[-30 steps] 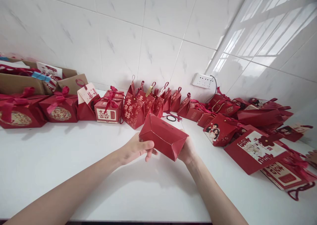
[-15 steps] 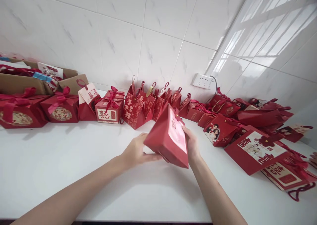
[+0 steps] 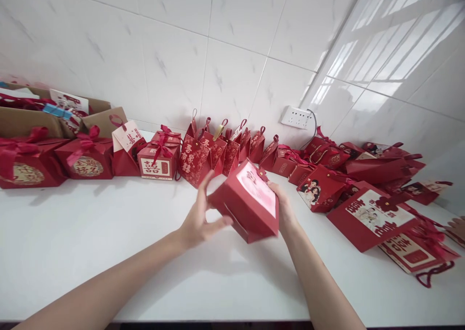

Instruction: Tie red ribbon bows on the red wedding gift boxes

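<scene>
A red paper gift box [image 3: 250, 206] with a pale pink printed panel is held tilted above the white table, its base turned partly toward me. My right hand [image 3: 285, 206] grips the box along its right side, with the fingers partly hidden behind it. At the box's left side is my left hand [image 3: 199, 218], thumb and fingers spread apart; whether a fingertip touches the box I cannot tell. Behind the held box stands a red gift bag [image 3: 196, 160] with gold-coloured characters and a ribbon loop.
Bow-tied red boxes [image 3: 87, 158] and a cardboard carton [image 3: 32, 119] line the left side. Several gift boxes [image 3: 370, 213] crowd the right of the table [image 3: 152, 286]. A power strip [image 3: 298, 117] is against the tiled wall. Another person's fingers [image 3: 458, 229] seem to show at the right edge.
The box has turned in my right hand, showing more of its base. My left hand has opened, its fingers moving up and away from the box's underside.
</scene>
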`<act>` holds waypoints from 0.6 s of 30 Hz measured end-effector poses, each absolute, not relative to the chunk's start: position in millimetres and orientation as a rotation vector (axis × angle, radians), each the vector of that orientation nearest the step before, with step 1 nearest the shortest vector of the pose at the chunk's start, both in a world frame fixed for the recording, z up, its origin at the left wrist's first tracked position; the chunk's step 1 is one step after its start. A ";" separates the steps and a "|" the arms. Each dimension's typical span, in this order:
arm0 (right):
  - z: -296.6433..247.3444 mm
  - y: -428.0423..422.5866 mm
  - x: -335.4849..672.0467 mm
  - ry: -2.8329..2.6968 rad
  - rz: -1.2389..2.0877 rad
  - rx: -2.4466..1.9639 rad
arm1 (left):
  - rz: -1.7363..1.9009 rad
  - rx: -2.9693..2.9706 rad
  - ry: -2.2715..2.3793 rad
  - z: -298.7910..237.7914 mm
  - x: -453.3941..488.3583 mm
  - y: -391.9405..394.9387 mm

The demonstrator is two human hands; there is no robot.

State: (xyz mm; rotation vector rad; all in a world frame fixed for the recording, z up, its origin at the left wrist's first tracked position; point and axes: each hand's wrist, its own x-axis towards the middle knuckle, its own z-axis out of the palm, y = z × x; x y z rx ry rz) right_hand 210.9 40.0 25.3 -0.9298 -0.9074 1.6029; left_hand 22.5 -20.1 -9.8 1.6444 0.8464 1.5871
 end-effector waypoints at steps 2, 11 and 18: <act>29.1 40.0 210.3 -0.887 1.534 -0.987 | 1.595 1.340 0.845 -5.6 22.0 -14.8; 21.8 43.0 196.9 -0.804 1.589 -1.090 | 1.420 0.905 0.955 -1.8 13.7 5.5; 48.3 -21.0 225.1 -1.283 1.104 -1.133 | 1.160 1.511 1.170 -3.4 7.7 -2.3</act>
